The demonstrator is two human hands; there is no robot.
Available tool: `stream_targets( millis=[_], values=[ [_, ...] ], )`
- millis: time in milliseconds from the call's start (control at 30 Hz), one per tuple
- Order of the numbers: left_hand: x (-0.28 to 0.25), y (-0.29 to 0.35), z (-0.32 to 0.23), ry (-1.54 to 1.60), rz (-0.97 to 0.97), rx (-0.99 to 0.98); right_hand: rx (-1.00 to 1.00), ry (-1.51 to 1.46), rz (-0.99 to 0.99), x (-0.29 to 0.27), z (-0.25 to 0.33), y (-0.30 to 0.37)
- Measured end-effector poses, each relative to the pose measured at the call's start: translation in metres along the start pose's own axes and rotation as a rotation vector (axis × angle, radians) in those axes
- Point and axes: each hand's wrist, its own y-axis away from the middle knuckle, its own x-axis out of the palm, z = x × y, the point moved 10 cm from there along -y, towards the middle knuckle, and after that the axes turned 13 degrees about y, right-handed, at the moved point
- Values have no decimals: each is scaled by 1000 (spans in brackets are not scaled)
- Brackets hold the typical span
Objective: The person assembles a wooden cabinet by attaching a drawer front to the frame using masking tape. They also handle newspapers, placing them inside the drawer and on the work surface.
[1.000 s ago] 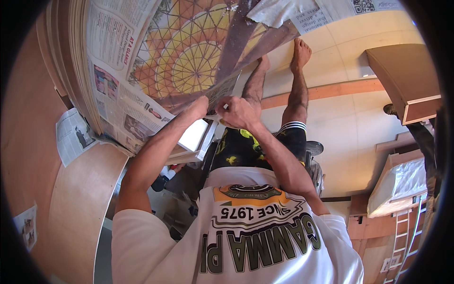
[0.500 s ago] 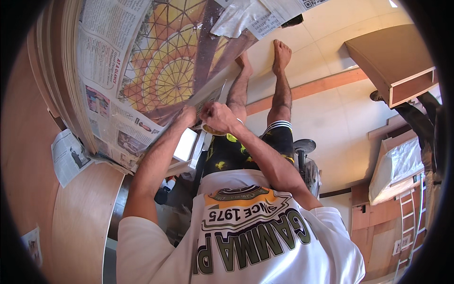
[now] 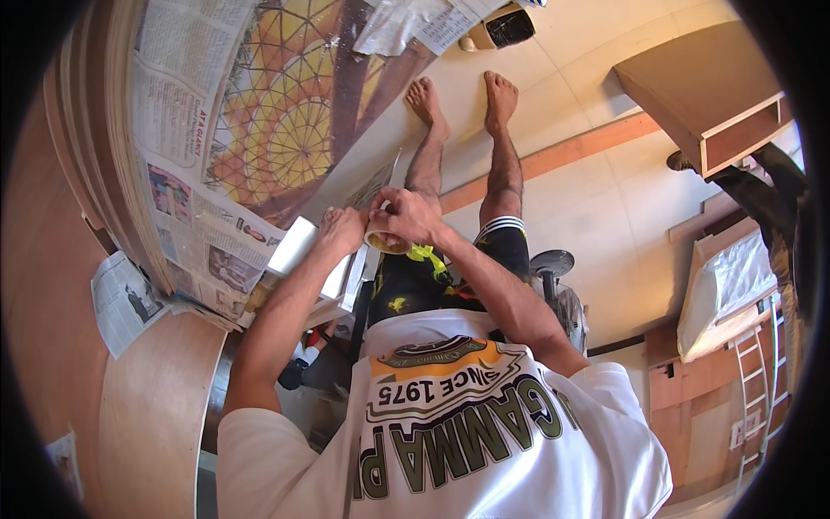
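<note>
My right hand [image 3: 406,216] is closed around a roll of tape [image 3: 388,242], its round core facing me. Close against it, my left hand [image 3: 342,228] has its fingers bent together, and I cannot make out what is in them. Both hands are above my lap, beside the lower edge of a newspaper-covered surface [image 3: 186,112]. A narrow printed strip [image 3: 378,184] hangs along that edge, just beyond my hands. A white block-like piece [image 3: 293,246] lies next to my left wrist.
Crumpled masking sheet [image 3: 380,28] lies at the top of the covered surface. A small fan [image 3: 553,262] stands right of my legs. Further right are a wooden box-like cabinet [image 3: 705,95], a plastic-wrapped piece [image 3: 731,290], a ladder [image 3: 750,381] and another person's legs [image 3: 765,199].
My hands have turned so that the tape roll shows more clearly, and my left hand has shifted slightly down. My view has moved a little, showing both feet and a dark-topped container at the top.
</note>
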Motion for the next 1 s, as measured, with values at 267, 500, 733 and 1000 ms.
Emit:
stream_targets(
  millis=[267, 500, 733, 1000],
  values=[
    [-1, 42, -18, 195, 188, 33, 111, -188, 41, 5, -23, 16],
    [26, 19, -8, -40, 183, 57, -113, 22, -52, -4, -40, 3],
    [1, 18, -40, 126, 72, 220, -238, 99, -248, 3, -77, 24],
    [15, 10, -31, 165, 164, 353, -413, -169, -22, 114, -124, 24]
  ],
)
